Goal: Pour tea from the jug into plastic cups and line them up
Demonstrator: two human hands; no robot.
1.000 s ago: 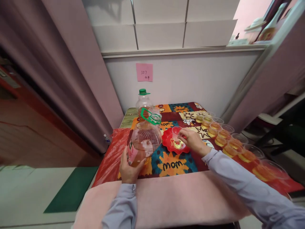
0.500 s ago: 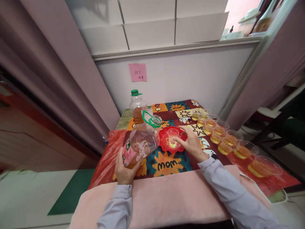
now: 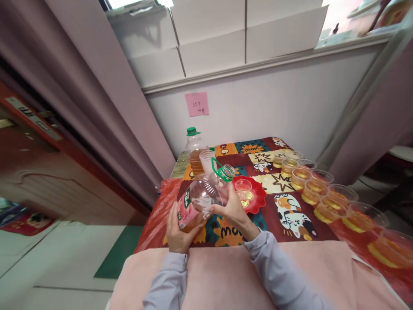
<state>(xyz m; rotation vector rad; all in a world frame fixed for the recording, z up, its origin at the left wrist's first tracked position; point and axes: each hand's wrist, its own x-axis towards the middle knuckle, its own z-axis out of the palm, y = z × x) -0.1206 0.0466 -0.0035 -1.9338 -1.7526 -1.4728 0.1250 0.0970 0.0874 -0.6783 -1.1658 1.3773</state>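
A large clear juice bottle (image 3: 206,196) with a pink label, a green neck handle and no cap leans to the right, its mouth over the edge of a red scalloped plate (image 3: 260,199). My left hand (image 3: 181,230) is wrapped round the labelled lower part. Below the neck, my right hand (image 3: 232,211) grips the bottle's shoulder, thumb on the near side and fingers partly hidden behind. Amber liquid lies low in the bottle. On the plate stands a small clear plastic cup (image 3: 244,186); whether it holds liquid I cannot tell.
Behind stand a second juice bottle (image 3: 195,157) with a green cap and a stack of clear cups (image 3: 207,160). Several cups of yellow liquid (image 3: 332,207) line the right side. A pink cloth (image 3: 222,275) covers the table's near edge.
My right hand has left the cup on the plate and moved left onto the bottle's shoulder. My left hand still holds the bottle. The camera view has shifted.
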